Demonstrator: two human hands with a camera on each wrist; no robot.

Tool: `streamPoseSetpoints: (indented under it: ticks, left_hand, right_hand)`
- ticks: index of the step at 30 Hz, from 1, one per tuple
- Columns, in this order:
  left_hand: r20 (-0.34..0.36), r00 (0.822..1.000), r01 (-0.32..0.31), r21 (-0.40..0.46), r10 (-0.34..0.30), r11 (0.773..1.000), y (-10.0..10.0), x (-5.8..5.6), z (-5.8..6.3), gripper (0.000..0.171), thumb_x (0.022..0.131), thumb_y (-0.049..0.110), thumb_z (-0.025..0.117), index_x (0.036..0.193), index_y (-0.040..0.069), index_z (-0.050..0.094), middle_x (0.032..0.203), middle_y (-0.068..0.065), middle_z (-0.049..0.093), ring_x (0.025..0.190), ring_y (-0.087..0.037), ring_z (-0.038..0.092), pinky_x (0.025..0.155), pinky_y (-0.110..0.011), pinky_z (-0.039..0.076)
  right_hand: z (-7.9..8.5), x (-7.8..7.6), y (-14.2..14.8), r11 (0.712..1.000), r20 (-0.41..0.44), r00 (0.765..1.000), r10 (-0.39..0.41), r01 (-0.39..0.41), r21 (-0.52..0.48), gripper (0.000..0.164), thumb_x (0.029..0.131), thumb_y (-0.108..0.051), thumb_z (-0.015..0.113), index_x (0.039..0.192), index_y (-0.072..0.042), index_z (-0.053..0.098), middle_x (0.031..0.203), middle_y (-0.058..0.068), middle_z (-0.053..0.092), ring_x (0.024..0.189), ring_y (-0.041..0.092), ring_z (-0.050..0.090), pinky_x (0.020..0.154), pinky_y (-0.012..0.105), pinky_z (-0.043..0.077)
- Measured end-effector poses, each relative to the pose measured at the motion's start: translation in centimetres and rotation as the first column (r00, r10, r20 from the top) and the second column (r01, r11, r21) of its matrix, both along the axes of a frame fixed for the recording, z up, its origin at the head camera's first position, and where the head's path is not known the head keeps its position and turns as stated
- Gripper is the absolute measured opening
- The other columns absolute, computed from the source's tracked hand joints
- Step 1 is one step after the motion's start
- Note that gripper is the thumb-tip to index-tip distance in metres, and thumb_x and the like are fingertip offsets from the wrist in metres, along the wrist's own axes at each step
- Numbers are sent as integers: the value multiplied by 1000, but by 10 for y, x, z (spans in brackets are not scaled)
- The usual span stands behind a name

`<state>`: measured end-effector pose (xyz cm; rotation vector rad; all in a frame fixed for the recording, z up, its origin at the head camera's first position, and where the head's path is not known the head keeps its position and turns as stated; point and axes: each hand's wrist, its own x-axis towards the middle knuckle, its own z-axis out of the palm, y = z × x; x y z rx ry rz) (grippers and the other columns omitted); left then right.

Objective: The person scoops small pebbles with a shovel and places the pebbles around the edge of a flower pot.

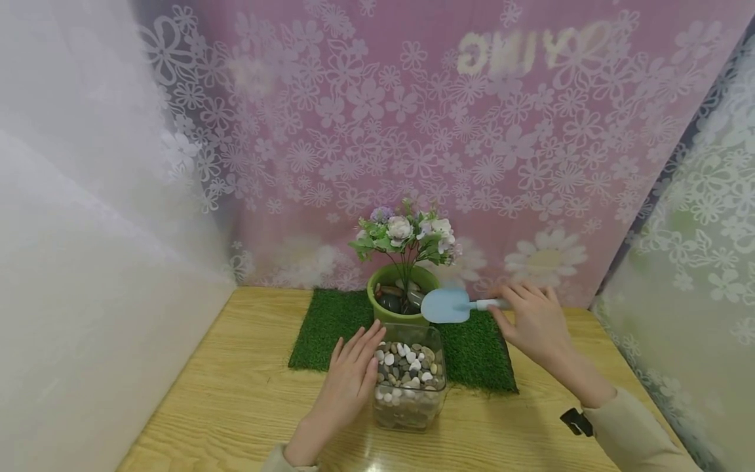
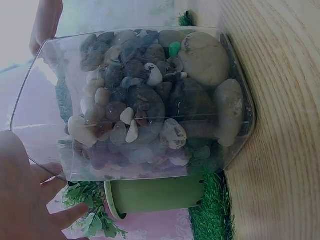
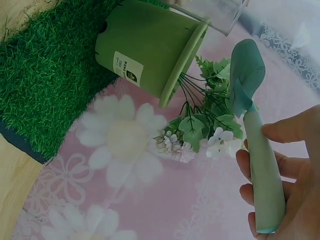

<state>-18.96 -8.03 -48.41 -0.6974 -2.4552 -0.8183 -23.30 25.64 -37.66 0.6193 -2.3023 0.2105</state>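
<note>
While held just to the right of the pot (image 1: 401, 318), shows as a trowel (image 1: 446, 305) with a rounded, scooped blade in pale blue and a straight, whitish handle. Looks greener in the right wrist view, with a teal cap at the handle's end. Points its blade leftwards, overlapping the pot's right rim in the head view; appears clear of the pot in the right wrist view, against the leaves of the flowers (image 1: 401, 229).

Rests in the grasp of the right hand (image 1: 533, 321), to the right of the pot, between thumb and curled fingers on the handle. Lies well apart from the left hand (image 1: 345, 377), seen in front of the pot and to its left, unclenched, with fingers extended and spread along the left side of a clear box (image 1: 436, 406).

Just in front of the pot, find that box, partly filled with white, grey and brown pebbles (image 1: 407, 367). Through its wall in the left wrist view, note larger stones low down and a bright green piece (image 2: 174, 49).

Inside the pot, note dark, glossy rocks (image 1: 390, 301) around the stems. Beneath and either side of the pot, see a grassy mat (image 1: 480, 357) on a wood-grained table (image 1: 236, 393).
</note>
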Motion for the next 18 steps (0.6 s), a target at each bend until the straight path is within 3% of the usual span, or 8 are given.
streamPoseSetpoints:
  ticks: [11,18]
  left_hand:
    - [-14,1000,-6,-1,6,1000,1,1,1,53,104,16,49,156,18,43,162,1,38,146,-33,39,114,-69,24]
    - [-23,1000,-9,-15,9,1000,1,0,0,53,104,16,49,156,18,42,162,2,37,145,-33,39,114,-69,24]
  right_hand:
    - [6,9,-3,999,2,999,43,-43,6,20,80,-19,81,97,-13,75,93,6,73,84,27,60,68,39,29]
    - [12,14,-11,992,-3,994,114,-113,53,21,80,-21,80,99,-14,73,95,3,72,89,28,63,74,46,37]
